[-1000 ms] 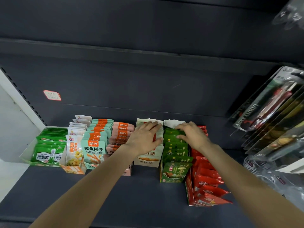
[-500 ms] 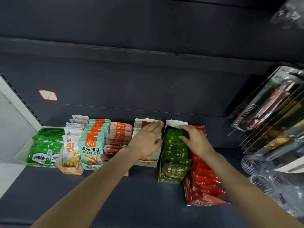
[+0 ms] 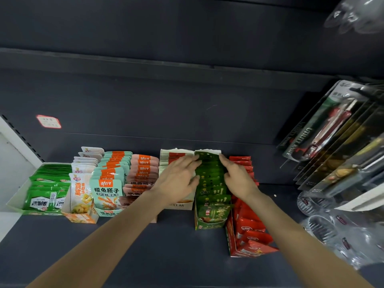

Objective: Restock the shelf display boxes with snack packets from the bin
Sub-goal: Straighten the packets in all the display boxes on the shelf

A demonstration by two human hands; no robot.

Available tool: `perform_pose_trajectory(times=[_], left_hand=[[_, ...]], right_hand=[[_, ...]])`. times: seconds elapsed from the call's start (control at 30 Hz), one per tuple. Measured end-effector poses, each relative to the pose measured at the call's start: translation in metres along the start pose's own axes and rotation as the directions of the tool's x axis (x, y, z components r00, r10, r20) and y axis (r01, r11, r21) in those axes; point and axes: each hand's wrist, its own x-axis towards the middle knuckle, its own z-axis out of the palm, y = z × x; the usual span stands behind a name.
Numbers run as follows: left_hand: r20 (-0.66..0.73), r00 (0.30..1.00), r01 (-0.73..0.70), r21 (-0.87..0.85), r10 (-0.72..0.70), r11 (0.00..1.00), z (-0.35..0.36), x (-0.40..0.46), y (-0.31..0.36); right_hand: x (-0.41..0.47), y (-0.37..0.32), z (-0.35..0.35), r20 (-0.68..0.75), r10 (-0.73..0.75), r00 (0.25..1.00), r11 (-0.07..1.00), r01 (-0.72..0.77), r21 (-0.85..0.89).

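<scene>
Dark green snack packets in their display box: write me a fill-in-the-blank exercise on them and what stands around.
1. Both hands, the left hand and the right hand, rest on the row of dark ____ snack packets.
2. Directly right of the green cardboard display box stands a box of ____ packets.
3. The white box of bright green packets stands at the far ____ end of the dark shelf.

Missing words: green; red; left

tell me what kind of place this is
Most likely a shop aisle. A dark metal shelf holds a row of display boxes packed with snack packets, a price tag is stuck on the back panel, and carded utility knives hang beside them.
</scene>
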Motion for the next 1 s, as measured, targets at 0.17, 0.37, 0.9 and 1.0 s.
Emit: perform_pose_trajectory(times=[0.17,0.37,0.9,1.0], left_hand=[[0.147,0.989,-0.009,0.093,-0.005,0.996,0.007,0.021,0.003],[0.227,0.971,0.049,0.105,-0.071,0.993,0.01,0.031,0.002],[0.168,0.957,-0.246,0.036,0.237,0.969,0.002,-0.036,0.033],[0.116,0.977,-0.186,0.066,0.178,0.98,0.005,-0.035,0.031]], right_hand=[[-0.002,0.008,0.002,0.061,-0.049,0.997,0.986,0.058,-0.159],[0.004,0.003,-0.003,0.124,-0.002,0.992,0.978,0.028,-0.206],[-0.053,0.013,-0.029,0.333,-0.1,0.938,0.995,0.102,0.01],[-0.051,0.014,-0.023,0.321,-0.108,0.941,0.988,0.138,-0.072]])
